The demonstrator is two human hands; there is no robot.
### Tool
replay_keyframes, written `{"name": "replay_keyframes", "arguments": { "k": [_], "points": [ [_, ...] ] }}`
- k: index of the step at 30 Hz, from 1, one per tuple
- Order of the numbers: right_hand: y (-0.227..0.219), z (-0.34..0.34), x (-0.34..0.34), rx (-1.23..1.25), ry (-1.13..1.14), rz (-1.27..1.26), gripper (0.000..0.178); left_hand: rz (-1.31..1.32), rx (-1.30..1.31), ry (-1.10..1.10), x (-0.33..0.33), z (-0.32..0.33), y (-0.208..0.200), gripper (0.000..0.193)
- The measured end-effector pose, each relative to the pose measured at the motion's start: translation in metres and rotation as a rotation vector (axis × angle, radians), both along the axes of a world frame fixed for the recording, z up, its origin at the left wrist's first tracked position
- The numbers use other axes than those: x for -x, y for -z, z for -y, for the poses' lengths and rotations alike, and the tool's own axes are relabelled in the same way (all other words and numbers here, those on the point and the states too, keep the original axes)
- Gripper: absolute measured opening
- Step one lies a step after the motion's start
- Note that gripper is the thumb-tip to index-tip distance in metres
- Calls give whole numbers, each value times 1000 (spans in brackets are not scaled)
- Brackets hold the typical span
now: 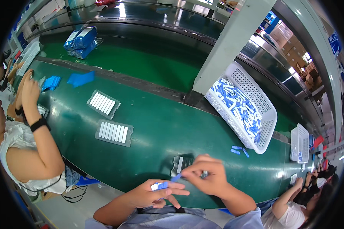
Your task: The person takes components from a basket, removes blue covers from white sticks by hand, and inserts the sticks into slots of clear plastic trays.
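Note:
My left hand (pixel 156 192), fingers partly spread, holds several small flat sticks (pixel 159 186) with blue and white faces. A single blue stick (pixel 176 177) is pinched between the thumb and finger of my right hand (pixel 207 174), just above the left fingers. Behind both hands lies a clear plastic tray (pixel 175 170), with one white stick (pixel 180 165) visible near its left end. My right hand covers much of that tray. Farther left, two clear trays (pixel 129 141) (pixel 116 111) each carry a row of white round-ended sticks.
A white basket (pixel 269 128) of blue and white sticks stands against the grey post (pixel 225 49). Loose blue sticks (pixel 236 151) lie before it. Blue packets (pixel 51 83) lie near a co-worker's hands (pixel 30 88) at left. More people sit at right beside another white basket (pixel 299 143).

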State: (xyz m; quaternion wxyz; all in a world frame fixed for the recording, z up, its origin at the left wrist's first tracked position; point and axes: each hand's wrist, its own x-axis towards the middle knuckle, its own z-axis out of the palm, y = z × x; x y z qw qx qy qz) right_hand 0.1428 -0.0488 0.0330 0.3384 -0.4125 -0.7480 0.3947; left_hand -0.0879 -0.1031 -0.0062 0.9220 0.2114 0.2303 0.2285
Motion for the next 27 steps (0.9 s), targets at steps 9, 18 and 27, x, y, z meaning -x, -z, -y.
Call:
{"name": "replay_keyframes", "arguments": {
  "k": [9, 18, 27],
  "points": [
    [44, 15, -32, -703, -138, 549, 23, -13, 55, -104, 15, 5, 19, 47],
    [23, 16, -27, -352, -46, 221, 30, 176, 131, -47, 11, 2, 17, 55],
    [13, 25, -18, 173, 155, -135, 14, 103, 75, 76, -7, 4, 4, 48]
  ]
}}
